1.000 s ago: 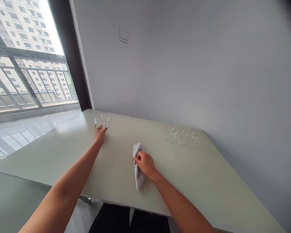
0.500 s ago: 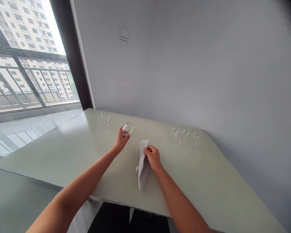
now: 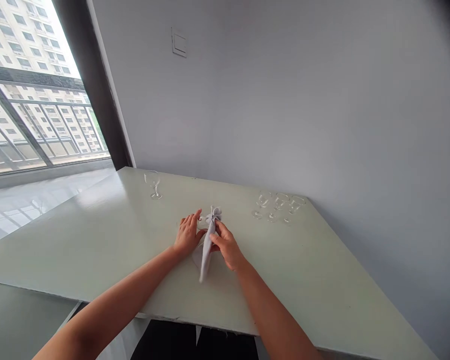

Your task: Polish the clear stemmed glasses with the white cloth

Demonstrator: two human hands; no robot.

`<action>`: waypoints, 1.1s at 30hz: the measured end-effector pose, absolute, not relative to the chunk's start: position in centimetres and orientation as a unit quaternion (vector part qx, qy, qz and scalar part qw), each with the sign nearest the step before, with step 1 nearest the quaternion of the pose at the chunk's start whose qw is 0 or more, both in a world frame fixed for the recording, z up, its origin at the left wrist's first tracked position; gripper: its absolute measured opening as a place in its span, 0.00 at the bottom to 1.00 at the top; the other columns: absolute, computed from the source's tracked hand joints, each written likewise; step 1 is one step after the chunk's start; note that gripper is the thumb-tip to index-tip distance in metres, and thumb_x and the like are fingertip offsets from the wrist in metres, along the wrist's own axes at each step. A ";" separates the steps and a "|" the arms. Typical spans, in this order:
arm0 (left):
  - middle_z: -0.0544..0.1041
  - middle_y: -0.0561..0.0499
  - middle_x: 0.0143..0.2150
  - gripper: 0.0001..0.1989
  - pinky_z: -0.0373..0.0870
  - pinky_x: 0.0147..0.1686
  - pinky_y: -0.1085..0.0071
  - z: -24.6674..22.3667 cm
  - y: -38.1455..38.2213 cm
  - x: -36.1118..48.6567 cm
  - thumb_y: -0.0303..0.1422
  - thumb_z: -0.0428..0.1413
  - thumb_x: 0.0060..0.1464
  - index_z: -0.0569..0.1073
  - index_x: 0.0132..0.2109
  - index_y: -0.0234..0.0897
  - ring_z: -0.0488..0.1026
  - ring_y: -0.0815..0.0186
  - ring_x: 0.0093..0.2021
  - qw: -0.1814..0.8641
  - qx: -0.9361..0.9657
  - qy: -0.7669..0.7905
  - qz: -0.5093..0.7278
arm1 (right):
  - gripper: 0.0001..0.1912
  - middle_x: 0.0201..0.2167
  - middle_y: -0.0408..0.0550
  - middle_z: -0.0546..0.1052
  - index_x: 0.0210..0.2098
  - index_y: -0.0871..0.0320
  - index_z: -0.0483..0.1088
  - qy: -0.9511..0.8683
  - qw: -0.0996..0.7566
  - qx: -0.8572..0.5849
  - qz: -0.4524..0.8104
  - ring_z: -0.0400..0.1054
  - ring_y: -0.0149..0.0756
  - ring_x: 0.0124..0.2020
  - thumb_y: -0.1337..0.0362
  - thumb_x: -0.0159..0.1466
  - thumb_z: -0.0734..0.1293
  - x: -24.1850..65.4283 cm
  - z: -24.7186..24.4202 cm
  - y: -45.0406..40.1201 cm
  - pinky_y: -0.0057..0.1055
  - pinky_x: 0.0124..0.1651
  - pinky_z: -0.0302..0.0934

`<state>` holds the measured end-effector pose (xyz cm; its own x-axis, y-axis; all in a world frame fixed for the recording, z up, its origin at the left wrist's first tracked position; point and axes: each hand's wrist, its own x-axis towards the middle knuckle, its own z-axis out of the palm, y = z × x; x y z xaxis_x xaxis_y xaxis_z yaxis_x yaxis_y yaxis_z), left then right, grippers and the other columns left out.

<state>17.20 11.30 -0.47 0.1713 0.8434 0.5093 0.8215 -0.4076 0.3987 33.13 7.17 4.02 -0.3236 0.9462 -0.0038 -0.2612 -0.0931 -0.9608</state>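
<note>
As the left hand [image 3: 188, 235] drops beside the gray napkin [image 3: 207, 255], grip spread, a wine glass [image 3: 201, 221] apparently half-hidden behind it, right hand [image 3: 227, 245] pinching its fold

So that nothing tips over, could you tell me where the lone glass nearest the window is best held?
Take the stem from the near side: the glass stands upright, a thin stem under a wider bowl, and that side faces your left hand.

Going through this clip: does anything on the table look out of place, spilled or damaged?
One stemmed glass stands alone at the far left of the pale green table, apart from the three glasses grouped at the right, so it looks separated. The grey cloth is pinched by the right hand. Nothing looks spilled or broken.
</note>
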 end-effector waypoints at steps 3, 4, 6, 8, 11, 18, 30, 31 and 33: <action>0.70 0.43 0.47 0.29 0.59 0.47 0.60 -0.3 11.2 16.9 0.31 0.51 0.51 0.54 0.60 0.37 0.67 0.56 0.48 0.011 0.783 0.525 0.332 | 0.28 0.35 0.43 0.70 0.54 0.49 0.59 -0.546 0.377 -0.311 0.681 0.64 0.27 0.22 0.61 0.54 0.66 34.2 3.8 7.6 0.31 0.28 0.66; 0.70 0.43 0.47 0.28 0.59 0.48 0.59 -0.3 11.1 16.9 0.31 0.51 0.51 0.55 0.60 0.37 0.67 0.56 0.48 0.013 0.801 0.507 0.318 | 0.28 0.32 0.42 0.71 0.54 0.50 0.60 -0.561 0.354 -0.316 0.678 0.64 0.27 0.21 0.61 0.53 0.67 34.5 3.5 7.8 0.32 0.27 0.66; 0.70 0.42 0.48 0.28 0.60 0.48 0.59 -0.2 11.0 17.0 0.30 0.51 0.50 0.57 0.59 0.37 0.67 0.56 0.48 0.025 0.839 0.467 0.280 | 0.24 0.27 0.41 0.70 0.49 0.53 0.66 -0.590 0.329 -0.340 0.655 0.65 0.28 0.21 0.62 0.52 0.68 34.9 2.6 8.4 0.29 0.25 0.65; 0.71 0.42 0.48 0.28 0.60 0.49 0.59 0.0 10.9 17.3 0.29 0.52 0.50 0.57 0.59 0.38 0.67 0.56 0.48 0.040 0.861 0.443 0.246 | 0.19 0.23 0.40 0.70 0.42 0.56 0.70 -0.597 0.346 -0.367 0.624 0.64 0.28 0.21 0.61 0.50 0.70 34.7 1.7 8.8 0.27 0.22 0.64; 0.71 0.42 0.48 0.28 0.56 0.53 0.55 0.9 10.7 17.6 0.31 0.53 0.50 0.58 0.59 0.39 0.66 0.55 0.50 0.011 0.856 0.452 0.252 | 0.16 0.24 0.41 0.71 0.37 0.57 0.70 -0.540 0.412 -0.399 0.615 0.64 0.28 0.19 0.59 0.49 0.71 34.3 0.9 9.2 0.27 0.20 0.64; 0.74 0.47 0.35 0.18 0.48 0.57 0.53 4.3 10.6 16.8 0.41 0.54 0.51 0.69 0.50 0.45 0.71 0.58 0.41 -0.023 0.849 0.454 0.270 | 0.19 0.22 0.39 0.70 0.42 0.57 0.68 -0.471 0.451 -0.301 0.696 0.62 0.25 0.17 0.57 0.52 0.70 35.4 2.5 9.0 0.27 0.23 0.64; 0.74 0.49 0.30 0.19 0.65 0.41 0.63 6.8 9.6 15.3 0.50 0.52 0.48 0.73 0.41 0.43 0.71 0.60 0.34 0.147 0.846 0.453 0.239 | 0.17 0.19 0.39 0.69 0.37 0.60 0.70 -0.479 0.434 -0.302 0.701 0.63 0.26 0.17 0.57 0.51 0.70 35.9 3.3 8.8 0.27 0.23 0.63; 0.74 0.48 0.30 0.19 0.62 0.45 0.61 6.8 9.6 15.5 0.49 0.54 0.47 0.72 0.43 0.43 0.71 0.59 0.37 0.083 0.856 0.440 0.259 | 0.16 0.18 0.38 0.68 0.37 0.60 0.70 -0.455 0.452 -0.296 0.708 0.61 0.24 0.15 0.56 0.53 0.70 35.8 3.2 8.8 0.26 0.22 0.62; 0.73 0.47 0.28 0.19 0.59 0.48 0.60 7.0 9.8 15.4 0.48 0.53 0.49 0.72 0.43 0.42 0.69 0.59 0.39 0.041 0.871 0.423 0.247 | 0.16 0.19 0.38 0.69 0.39 0.59 0.69 -0.448 0.451 -0.272 0.723 0.60 0.23 0.15 0.56 0.54 0.68 35.6 3.3 8.6 0.26 0.23 0.62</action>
